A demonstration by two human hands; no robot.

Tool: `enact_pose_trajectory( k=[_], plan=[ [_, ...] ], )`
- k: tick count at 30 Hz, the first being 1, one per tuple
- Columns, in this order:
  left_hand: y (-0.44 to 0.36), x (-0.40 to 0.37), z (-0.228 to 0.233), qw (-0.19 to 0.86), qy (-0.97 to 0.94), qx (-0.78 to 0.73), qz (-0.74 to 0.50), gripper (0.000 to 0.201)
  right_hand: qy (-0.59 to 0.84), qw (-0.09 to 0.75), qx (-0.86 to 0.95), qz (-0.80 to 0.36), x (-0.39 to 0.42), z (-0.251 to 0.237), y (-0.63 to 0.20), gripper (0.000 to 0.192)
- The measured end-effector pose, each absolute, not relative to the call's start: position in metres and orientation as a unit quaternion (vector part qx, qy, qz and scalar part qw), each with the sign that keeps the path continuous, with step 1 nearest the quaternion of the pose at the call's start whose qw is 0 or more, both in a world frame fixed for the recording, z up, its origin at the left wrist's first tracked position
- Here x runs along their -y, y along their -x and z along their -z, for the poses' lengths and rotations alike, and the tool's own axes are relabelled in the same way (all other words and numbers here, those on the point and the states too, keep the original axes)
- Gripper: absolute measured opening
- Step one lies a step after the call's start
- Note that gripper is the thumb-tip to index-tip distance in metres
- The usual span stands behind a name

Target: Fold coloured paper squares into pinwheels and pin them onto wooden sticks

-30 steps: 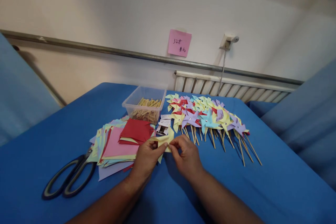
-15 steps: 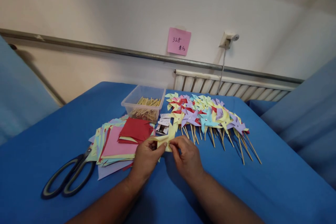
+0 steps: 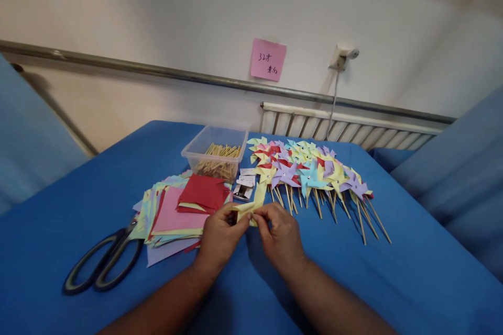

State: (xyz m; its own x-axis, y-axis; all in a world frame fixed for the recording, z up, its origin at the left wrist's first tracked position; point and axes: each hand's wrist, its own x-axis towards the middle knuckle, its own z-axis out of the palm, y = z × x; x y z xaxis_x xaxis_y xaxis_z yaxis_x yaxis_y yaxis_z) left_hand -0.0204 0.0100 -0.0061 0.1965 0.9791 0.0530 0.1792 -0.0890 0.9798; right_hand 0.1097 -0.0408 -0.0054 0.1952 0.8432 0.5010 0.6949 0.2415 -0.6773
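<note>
Both hands pinch one piece of yellow paper (image 3: 254, 200) just above the blue table (image 3: 393, 282). My left hand (image 3: 220, 235) grips its left part and my right hand (image 3: 280, 234) grips its right part, fingertips almost meeting. One flap of the paper sticks up away from me; the rest is hidden by my fingers. A pile of coloured paper squares (image 3: 178, 208), red and pink on top, lies just left of my left hand.
Black-handled scissors (image 3: 102, 264) lie at the left. A clear plastic box of wooden sticks (image 3: 216, 154) stands behind the pile, with a small packet (image 3: 244, 188) beside it. Several finished paper pinwheels on sticks (image 3: 314, 175) spread to the right. A wall with a pink note (image 3: 268, 59) is behind.
My fingers have drawn closer together on the yellow paper, folding it tighter, and its free flap stands up more. Nothing else on the table has moved.
</note>
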Motion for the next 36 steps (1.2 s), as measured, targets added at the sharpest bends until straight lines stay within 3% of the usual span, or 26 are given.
enact_pose_trajectory(
  k=[12, 20, 36],
  plan=[
    [0.020, -0.007, -0.001, 0.493, -0.598, -0.469, -0.423, 0.018, 0.616, 0.491, 0.607, -0.105, 0.043, 0.003, -0.109, 0.012],
    [0.021, -0.009, 0.003, 0.518, -0.584, -0.462, -0.422, 0.026, 0.601, 0.513, 0.601, -0.122, 0.042, 0.006, -0.109, 0.011],
    [0.021, -0.006, -0.005, 0.464, -0.625, -0.472, -0.414, 0.018, 0.616, 0.495, 0.603, -0.113, 0.042, 0.005, -0.109, 0.011]
  ],
)
